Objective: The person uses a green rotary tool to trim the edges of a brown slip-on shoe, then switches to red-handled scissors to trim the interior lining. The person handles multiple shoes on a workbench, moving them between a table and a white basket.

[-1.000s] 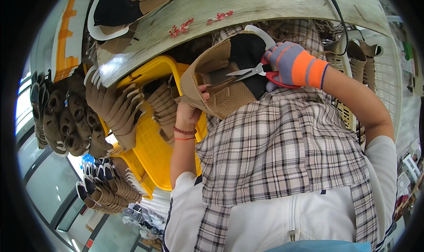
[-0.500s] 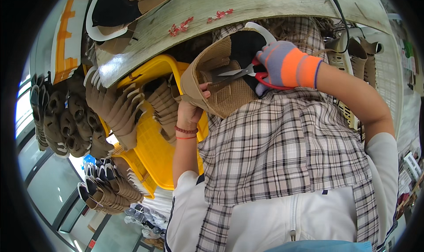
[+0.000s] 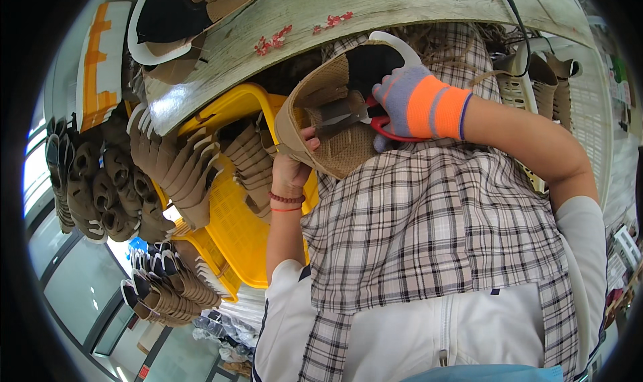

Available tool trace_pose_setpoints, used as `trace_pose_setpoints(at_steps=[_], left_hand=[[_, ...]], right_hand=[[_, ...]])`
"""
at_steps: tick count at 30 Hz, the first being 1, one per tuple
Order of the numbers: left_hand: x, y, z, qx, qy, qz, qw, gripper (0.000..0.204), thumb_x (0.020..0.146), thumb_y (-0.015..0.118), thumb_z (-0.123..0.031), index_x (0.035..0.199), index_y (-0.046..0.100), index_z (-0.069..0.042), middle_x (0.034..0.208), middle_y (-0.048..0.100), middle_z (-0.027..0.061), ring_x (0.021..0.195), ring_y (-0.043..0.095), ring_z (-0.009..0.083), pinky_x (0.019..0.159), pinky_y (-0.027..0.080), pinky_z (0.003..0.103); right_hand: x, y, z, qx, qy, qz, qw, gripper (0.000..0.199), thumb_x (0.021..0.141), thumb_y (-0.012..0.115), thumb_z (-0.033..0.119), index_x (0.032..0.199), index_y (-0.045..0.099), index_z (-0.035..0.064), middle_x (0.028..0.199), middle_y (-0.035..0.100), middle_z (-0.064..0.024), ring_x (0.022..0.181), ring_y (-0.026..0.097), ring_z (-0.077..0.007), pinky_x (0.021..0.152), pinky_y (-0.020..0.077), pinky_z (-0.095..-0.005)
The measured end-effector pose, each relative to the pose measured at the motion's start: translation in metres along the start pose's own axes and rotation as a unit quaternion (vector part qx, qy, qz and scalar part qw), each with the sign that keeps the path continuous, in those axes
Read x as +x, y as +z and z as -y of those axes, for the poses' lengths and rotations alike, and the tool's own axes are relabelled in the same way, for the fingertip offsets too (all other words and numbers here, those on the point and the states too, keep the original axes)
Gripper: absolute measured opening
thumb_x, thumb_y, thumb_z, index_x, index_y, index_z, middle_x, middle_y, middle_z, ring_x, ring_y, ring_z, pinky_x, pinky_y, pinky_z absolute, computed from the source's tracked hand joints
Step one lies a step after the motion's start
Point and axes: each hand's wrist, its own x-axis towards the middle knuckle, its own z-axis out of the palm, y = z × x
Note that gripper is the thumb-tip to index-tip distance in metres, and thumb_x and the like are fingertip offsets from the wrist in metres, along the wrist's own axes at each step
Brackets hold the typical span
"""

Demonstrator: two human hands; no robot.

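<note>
A tan shoe upper with a black lining and white edge lies over my lap. My bare left hand grips its left side, thumb and a fingertip showing at the inner edge, the other fingers hidden behind the material. In a grey and orange glove, my right hand is closed round the red handles of a pair of scissors. Their blades point left into the upper, close to my left fingertips; whether they touch the material I cannot tell.
A worn table stands in front, with another upper on its left. Yellow baskets at my left hold stacked uppers. More shoes are piled farther left. A white crate with uppers stands at the right.
My right hand has moved a little left with the scissors, pushing the blades deeper into the upper. The blades look closer together. My left hand keeps its hold.
</note>
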Motion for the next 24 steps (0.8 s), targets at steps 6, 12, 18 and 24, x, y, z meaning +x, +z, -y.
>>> trace_pose_setpoints(at_steps=[6,12,18,24], left_hand=[[-0.003,0.006,-0.001,0.018,0.014,-0.001,1.0,0.029,0.073,0.071,0.009,0.1,0.065,0.002,0.095,0.066,0.0076,0.09,0.062,0.0176,0.081,0.052,0.029],[-0.005,0.009,-0.002,0.027,-0.005,0.011,1.0,0.03,0.074,0.072,0.007,0.102,0.065,0.003,0.098,0.065,0.0072,0.091,0.061,0.0171,0.083,0.051,0.029],[0.001,0.012,-0.009,0.09,0.027,0.046,0.995,0.033,0.077,0.071,0.0,0.109,0.063,0.0,0.097,0.064,0.0052,0.092,0.06,0.0152,0.082,0.05,0.027],[0.035,0.036,-0.017,0.087,0.295,0.138,0.941,0.026,0.096,0.05,-0.015,0.119,0.054,-0.004,0.105,0.061,0.0047,0.095,0.058,0.0138,0.082,0.049,0.026]], right_hand=[[0.003,-0.007,0.006,0.008,0.008,0.033,0.999,0.04,0.079,0.06,0.045,0.089,0.071,0.0076,0.075,0.069,-0.0113,0.07,0.067,-0.0289,0.061,0.052,-0.0384],[0.003,-0.01,0.004,0.041,0.03,0.089,0.995,0.043,0.08,0.058,0.048,0.084,0.072,0.0069,0.074,0.068,-0.0141,0.071,0.067,-0.0314,0.063,0.052,-0.0398],[-0.004,-0.016,-0.035,0.137,0.032,0.238,0.961,0.059,0.084,0.054,0.058,0.084,0.067,0.0004,0.068,0.064,-0.0165,0.065,0.065,-0.0295,0.058,0.0494,-0.0398],[0.023,-0.02,-0.057,0.354,0.084,0.386,0.848,0.061,0.091,0.045,0.057,0.083,0.069,0.001,0.062,0.061,-0.0077,0.057,0.062,-0.0175,0.052,0.0515,-0.0308]])
